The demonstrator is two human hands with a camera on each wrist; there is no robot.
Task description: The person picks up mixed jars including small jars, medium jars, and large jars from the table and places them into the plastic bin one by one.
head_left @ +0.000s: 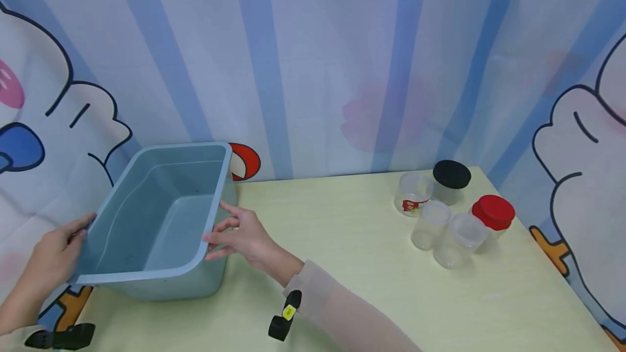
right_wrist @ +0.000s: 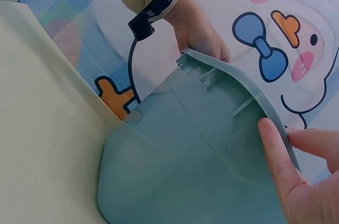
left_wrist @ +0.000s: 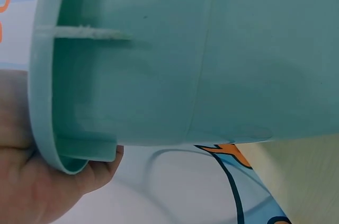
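A blue-green plastic basin [head_left: 161, 286] with a rolled rim is at the table's left end. My left hand [head_left: 56, 257] grips its left rim, the thumb on the upper side and fingers below, partly hidden by the rim in the left wrist view. At the right rim, my right hand [head_left: 244, 235] pinches the edge; in the right wrist view a fingertip [right_wrist: 267, 134] presses the outer wall under the rim. Whether the basin's base rests fully on the table cannot be told.
To the right stand several clear plastic jars, among them one with a black lid [head_left: 451, 174], one with a red lid [head_left: 494, 212] and one with a red label [head_left: 412, 205]. A pale table [head_left: 332, 265] backs onto a cartoon-printed cloth [head_left: 318, 69].
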